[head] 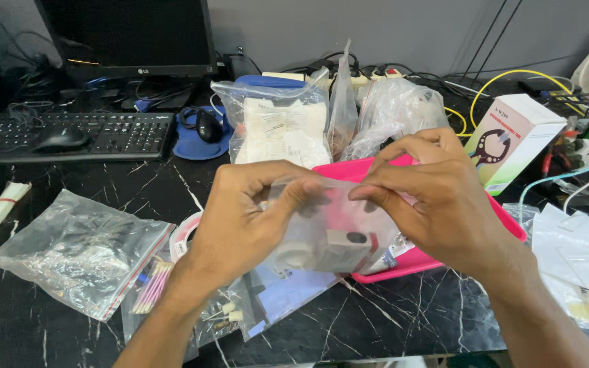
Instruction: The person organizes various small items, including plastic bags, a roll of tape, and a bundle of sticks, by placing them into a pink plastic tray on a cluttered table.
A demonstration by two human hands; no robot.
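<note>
Both my hands hold one small clear zip bag [332, 228] above the black marble table [56, 204]. My left hand [243, 218] pinches the bag's top left edge between thumb and fingers. On the top right edge, my right hand [438, 197] pinches likewise. Inside the bag lies a small grey block with a dark hole [349, 244] and a red part beside it. Just behind and under the bag sits a pink tray [512, 228].
Clear bags of parts [80, 252] and cotton swabs [153, 285] lie at the left. More filled bags [281, 126] stand behind the tray. A white box [516, 140], cables and plastic sleeves [581, 262] crowd the right. Keyboard [69, 135], mouse [207, 126] and monitor [127, 37] stand at the back left.
</note>
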